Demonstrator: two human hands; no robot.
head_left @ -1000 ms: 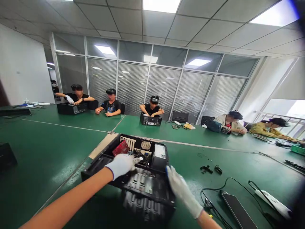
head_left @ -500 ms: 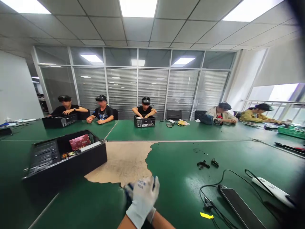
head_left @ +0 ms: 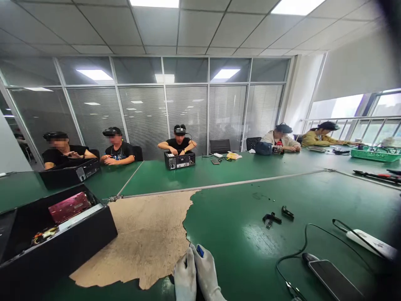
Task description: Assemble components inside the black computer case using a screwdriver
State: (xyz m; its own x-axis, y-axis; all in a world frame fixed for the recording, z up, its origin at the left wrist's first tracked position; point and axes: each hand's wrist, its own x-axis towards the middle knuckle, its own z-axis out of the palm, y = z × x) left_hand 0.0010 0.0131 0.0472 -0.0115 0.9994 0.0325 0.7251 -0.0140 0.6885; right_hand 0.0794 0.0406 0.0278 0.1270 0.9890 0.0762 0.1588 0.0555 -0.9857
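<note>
My left hand (head_left: 185, 276) and my right hand (head_left: 206, 271), both in white work gloves, rest side by side and touch at the bottom middle. Their fingers are curled together and point away from me. A small blue patch shows near my right fingers; it looks like the glove's coating. Whatever lies inside the closed fingers, if anything, is hidden. Beneath and left of them is a worn tan patch (head_left: 150, 238) in the green table top (head_left: 232, 234). Farther left stands an open black computer case (head_left: 90, 238) with a red circuit board (head_left: 69, 207) and coloured wires inside.
Two small black parts (head_left: 272, 218) lie right of my hands. A phone-like black device (head_left: 333, 278), cables and a white power strip (head_left: 372, 244) sit at the right. Several people work across the table, one at another computer case (head_left: 180, 161). A green basket (head_left: 376, 154) stands far right.
My view has turned right and down, so the computer case sits farther left. My hands have gone from overlapping, one across the other, to lying side by side.
</note>
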